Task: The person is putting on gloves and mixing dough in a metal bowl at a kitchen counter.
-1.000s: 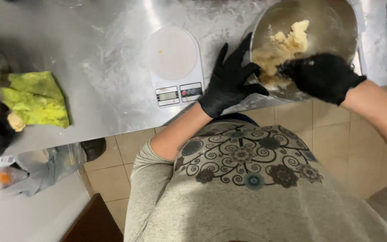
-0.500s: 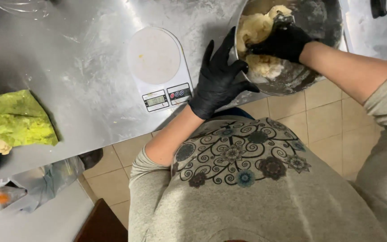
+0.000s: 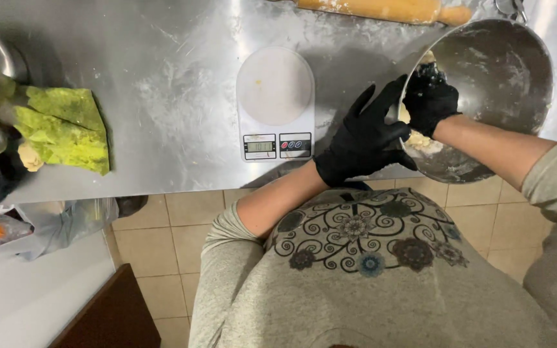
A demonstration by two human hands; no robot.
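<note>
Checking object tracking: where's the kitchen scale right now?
Head view: the white kitchen scale sits mid-frame on the steel counter, just left of the left hand steadying the metal bowl, right of the green cloth.

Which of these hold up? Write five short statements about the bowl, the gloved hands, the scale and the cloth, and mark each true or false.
1. The right hand is inside the metal bowl, on the dough. True.
2. The left hand rests flat on the kitchen scale. False: it is against the bowl's outer rim, fingers spread, beside the scale.
3. A lump of dough sits on the scale's platform. False: the platform holds nothing but a small speck.
4. A rolling pin lies at the far edge of the steel table. True.
5. The green cloth lies between the scale and the bowl. False: it lies far on the other side of the scale, near the table's end.
</note>
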